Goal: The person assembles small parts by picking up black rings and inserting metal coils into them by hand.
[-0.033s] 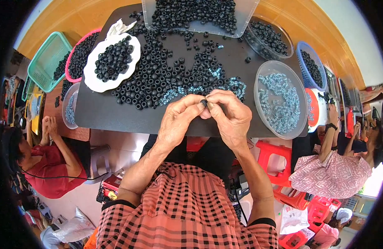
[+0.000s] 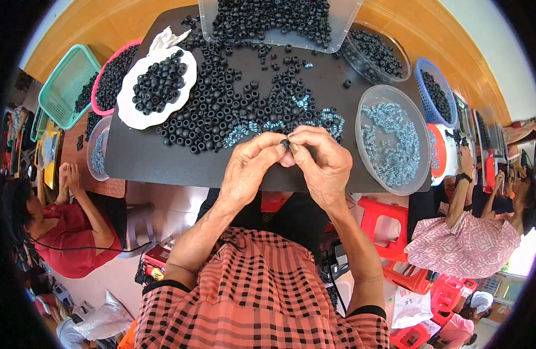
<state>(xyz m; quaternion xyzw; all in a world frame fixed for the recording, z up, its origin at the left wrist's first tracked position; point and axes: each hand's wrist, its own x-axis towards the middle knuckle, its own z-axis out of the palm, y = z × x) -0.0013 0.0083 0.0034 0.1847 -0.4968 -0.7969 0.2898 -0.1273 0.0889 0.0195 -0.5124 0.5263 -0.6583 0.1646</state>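
Over the table's near edge, my left hand (image 2: 247, 168) pinches a small black hollow piece (image 2: 285, 143) between thumb and index finger. My right hand (image 2: 325, 163) meets it there, its thumb and forefinger closed right beside the piece; whatever those fingertips hold is too small to make out. Just beyond my fingers, many loose black hollow pieces (image 2: 213, 119) are spread across the dark table (image 2: 157, 168). Small light-blue metal coils (image 2: 238, 135) lie among their near edge. More such coils fill part of a round clear tub (image 2: 361, 139) to the right.
A white scalloped plate (image 2: 128, 107) of black pieces stands left, near a crumpled white cloth (image 2: 166, 38). At the back are a clear bin (image 2: 343, 23) and a round clear container (image 2: 404, 67). Co-workers sit on both sides, one in a red shirt (image 2: 76, 238). Red stools (image 2: 384, 218) stand right.
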